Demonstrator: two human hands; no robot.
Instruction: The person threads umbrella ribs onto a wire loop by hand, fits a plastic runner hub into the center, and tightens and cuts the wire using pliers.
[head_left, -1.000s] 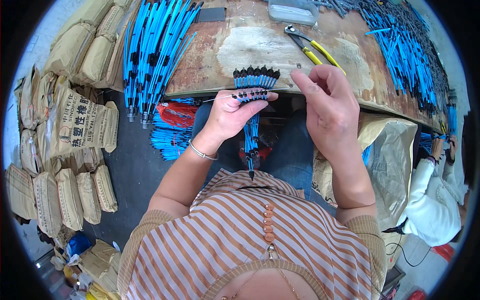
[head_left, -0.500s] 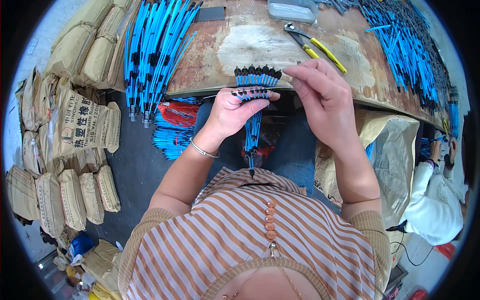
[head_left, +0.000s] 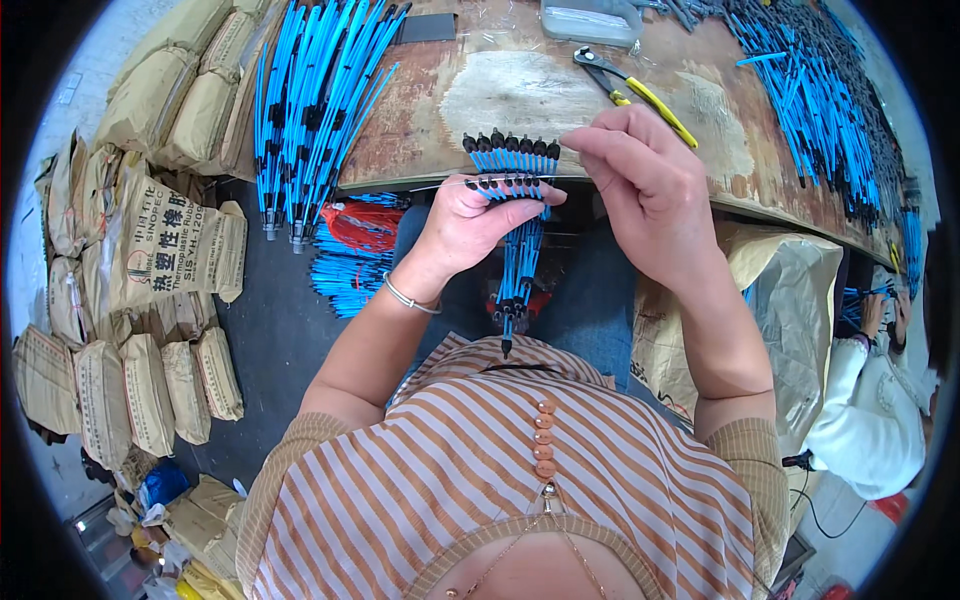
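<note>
My left hand is closed around a bundle of thin blue rods with black tips at the table's near edge. The tips fan out in a row past my fingers, and the lower ends hang down toward my lap. A thin wire runs across the row at my thumb. Just right of the tips is my right hand, thumb and forefinger pinched together and the other fingers curled. Whatever sits in that pinch, if anything, is too small to make out.
On the worn wooden table lie yellow-handled pliers and a clear plastic tray. Blue rods are heaped at left and right. Paper sacks line the left side. A co-worker in white sits at right.
The wire end left of my left hand sticks out less than before. My right hand keeps its pinch, nearly in place. The view has shifted slightly.
</note>
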